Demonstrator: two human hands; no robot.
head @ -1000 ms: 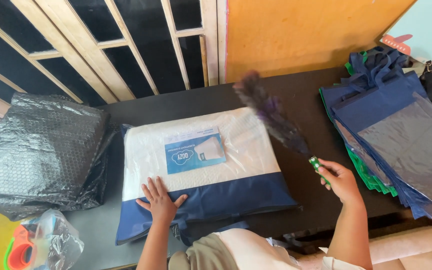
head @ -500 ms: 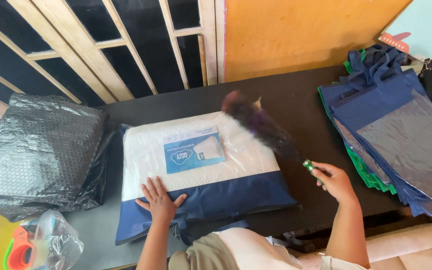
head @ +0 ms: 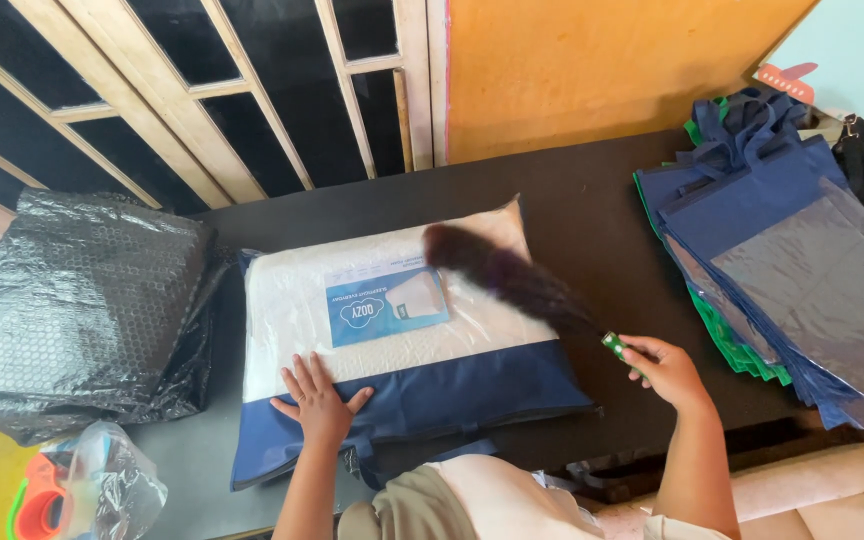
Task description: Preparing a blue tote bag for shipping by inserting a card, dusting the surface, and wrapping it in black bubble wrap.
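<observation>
A packed pillow bag [head: 392, 340], clear on top with a navy blue lower band and a blue label, lies flat on the black table [head: 592, 210]. My left hand [head: 317, 400] rests palm down with fingers spread on the navy band near the front left corner. My right hand [head: 667, 370] grips the green handle of a dark purple feather duster [head: 507, 280]. The duster's blurred head lies over the bag's upper right part.
A stack of navy and green bags with clear fronts [head: 782, 250] sits at the right. Folded black bubble wrap [head: 72, 310] lies at the left. A red tape dispenser in a clear plastic bag [head: 82, 495] sits front left. A wooden lattice door [head: 202, 90] stands behind.
The duster has swept from the table right of the bag leftward onto the bag's top. My right hand shifted slightly left. My left hand has stayed put.
</observation>
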